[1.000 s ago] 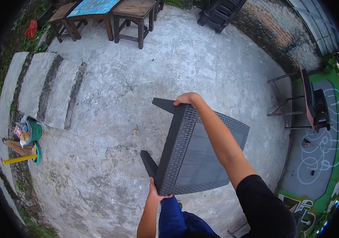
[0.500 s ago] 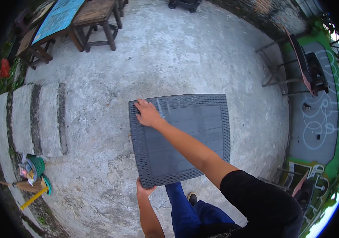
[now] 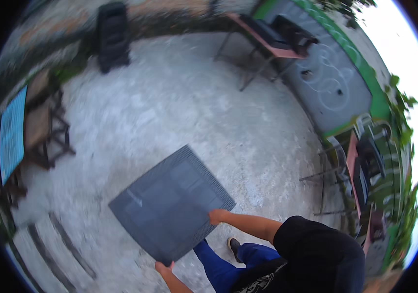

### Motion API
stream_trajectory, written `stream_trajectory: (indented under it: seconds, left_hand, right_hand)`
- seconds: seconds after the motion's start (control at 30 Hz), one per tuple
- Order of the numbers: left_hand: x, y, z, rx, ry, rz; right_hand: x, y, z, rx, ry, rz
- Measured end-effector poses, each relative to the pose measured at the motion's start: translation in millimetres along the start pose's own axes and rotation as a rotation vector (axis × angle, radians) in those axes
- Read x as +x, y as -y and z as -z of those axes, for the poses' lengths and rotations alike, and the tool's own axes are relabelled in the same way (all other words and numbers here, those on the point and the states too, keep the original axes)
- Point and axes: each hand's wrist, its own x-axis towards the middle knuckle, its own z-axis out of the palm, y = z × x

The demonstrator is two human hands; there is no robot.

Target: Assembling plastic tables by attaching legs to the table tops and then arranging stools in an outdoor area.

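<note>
A square dark-grey plastic table (image 3: 162, 198) with a woven-pattern rim is in front of my legs, its top turned cornerwise to me. My left hand (image 3: 165, 267) grips its nearest corner, with the thumb along the edge and the other fingers partly hidden. On the right-hand side, my right hand (image 3: 217, 216) is closed at the rim, its fingertips hidden. Pale streaks mark the top. Whatever legs the table has are hidden beneath it.
Concrete steps (image 3: 47, 254) lie at the lower left. Behind them stand a blue-topped table (image 3: 13, 132) and wooden stools (image 3: 47, 127). Pink-topped tables (image 3: 267, 41) with dark chairs on them line the painted wall (image 3: 336, 93). A black stacked object (image 3: 112, 36) stands at the back.
My view has swung right, and the table now appears turned cornerwise. My right hand has moved from the far left corner to the right-hand edge. My left hand stays at the near corner.
</note>
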Motion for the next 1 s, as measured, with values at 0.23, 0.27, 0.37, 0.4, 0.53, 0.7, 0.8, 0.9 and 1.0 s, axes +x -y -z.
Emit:
stream_trajectory:
  seconds: [0.23, 0.27, 0.37, 0.4, 0.53, 0.7, 0.8, 0.9, 1.0]
  left_hand:
    - [-88.1, -35.9, -108.8, 0.831, -0.212, -0.394]
    - [-117.4, -34.1, -148.7, 0.875, -0.141, -0.488]
    - [-174.5, -33.0, -226.4, 1.025, -0.032, -0.746]
    - [-190.5, -33.5, -251.4, 1.086, -0.019, -0.819]
    - [-229.2, 2.0, -334.1, 1.171, -0.045, -1.207]
    - [-289.1, 136.9, -444.9, 1.373, 0.136, -1.33]
    - [-309.9, 237.5, -491.0, 1.663, 0.263, -1.29]
    - [-329.2, 323.2, -525.6, 1.91, 0.441, -1.09]
    - [-314.1, 378.8, -558.7, 1.865, 0.604, -1.274]
  right_hand:
    - [-142.2, -77.3, -27.0, 0.373, -0.414, 0.129]
    - [-162.0, -96.2, -31.3, 0.49, -0.483, 0.116]
    - [-196.7, -140.1, -63.1, 0.616, -0.602, 0.093]
    - [-207.4, -151.7, -78.2, 0.64, -0.59, 0.07]
    - [-239.1, -221.4, -162.7, 0.665, -0.561, 0.056]
    - [-269.6, -347.5, -281.9, 0.789, -0.534, -0.103]
    - [-291.3, -446.0, -340.1, 0.748, -0.503, -0.336]
    - [-339.6, -521.8, -333.8, 1.001, -0.607, -0.586]
    - [-352.6, -587.2, -314.6, 1.052, -0.935, -0.702]
